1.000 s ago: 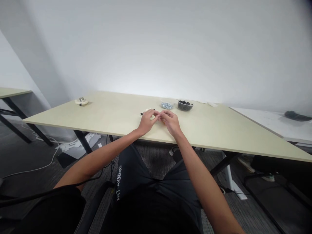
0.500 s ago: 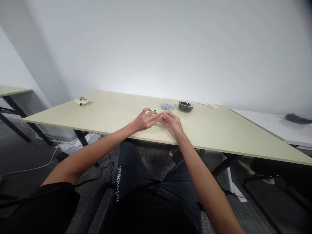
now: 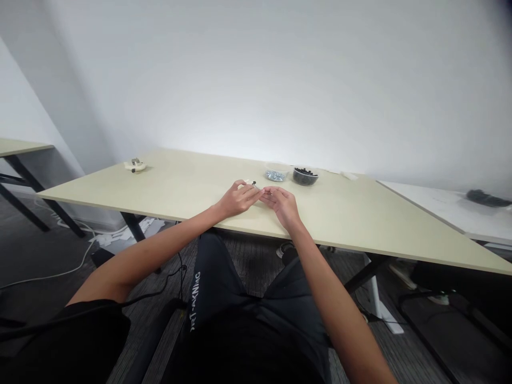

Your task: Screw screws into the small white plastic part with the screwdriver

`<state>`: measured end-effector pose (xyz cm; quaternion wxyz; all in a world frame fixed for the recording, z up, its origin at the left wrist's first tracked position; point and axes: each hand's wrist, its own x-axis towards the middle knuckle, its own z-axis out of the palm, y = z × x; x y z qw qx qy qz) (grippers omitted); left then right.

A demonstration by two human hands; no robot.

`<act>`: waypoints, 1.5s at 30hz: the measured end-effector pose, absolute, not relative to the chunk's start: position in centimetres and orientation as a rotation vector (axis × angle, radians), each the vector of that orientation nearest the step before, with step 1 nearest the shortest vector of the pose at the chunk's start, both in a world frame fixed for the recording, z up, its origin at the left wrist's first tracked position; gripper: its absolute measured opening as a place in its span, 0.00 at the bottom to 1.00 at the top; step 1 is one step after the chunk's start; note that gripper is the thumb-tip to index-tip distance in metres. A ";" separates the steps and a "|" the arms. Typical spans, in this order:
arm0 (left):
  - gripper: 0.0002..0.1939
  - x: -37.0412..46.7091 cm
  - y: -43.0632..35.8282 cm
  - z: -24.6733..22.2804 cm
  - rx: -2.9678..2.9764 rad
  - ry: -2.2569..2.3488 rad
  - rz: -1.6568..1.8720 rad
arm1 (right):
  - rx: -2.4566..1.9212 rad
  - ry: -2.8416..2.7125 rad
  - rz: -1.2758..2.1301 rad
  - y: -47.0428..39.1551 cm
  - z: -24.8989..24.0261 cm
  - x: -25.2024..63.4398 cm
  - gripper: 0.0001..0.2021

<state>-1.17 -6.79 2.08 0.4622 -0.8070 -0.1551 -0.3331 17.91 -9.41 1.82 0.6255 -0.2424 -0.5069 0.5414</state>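
Just above the pale tabletop [image 3: 192, 181], my two hands meet at the fingertips. My left hand [image 3: 237, 201] is closed around a small pale piece [image 3: 245, 185] with a black knob-like bit [image 3: 254, 183] showing past the fingers. The fingers of that hand hide most of the piece. My right hand [image 3: 283, 207] is closed, thumb and fingers pinched together beside the left fingertips; what they hold is too small to make out. Behind the hands stand a clear tub [image 3: 276, 175] of small silvery parts and a second tub [image 3: 305, 177] of black parts.
A cream-coloured piece [image 3: 136, 166] with metal and black bits sits at the table's left end. On the right, a white table [image 3: 424, 205] adjoins, bearing a dark bundle [image 3: 486, 197]. A wall runs behind the table, and another person's shoe [image 3: 402, 274] shows below.
My left index finger has lowered, so more of the black bit shows above it. My right fingers have shifted slightly down; the hands stay together.
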 end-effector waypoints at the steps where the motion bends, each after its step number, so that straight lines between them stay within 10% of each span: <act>1: 0.16 -1.2 -6.8 2.1 -1.981 -0.380 -0.822 | -0.565 -1.162 1.239 -9.4 1.8 17.9 0.09; 45: 0.18 -1.1 -6.5 1.7 -2.282 -0.519 -0.861 | -0.593 -1.162 1.172 -9.6 2.0 17.9 0.10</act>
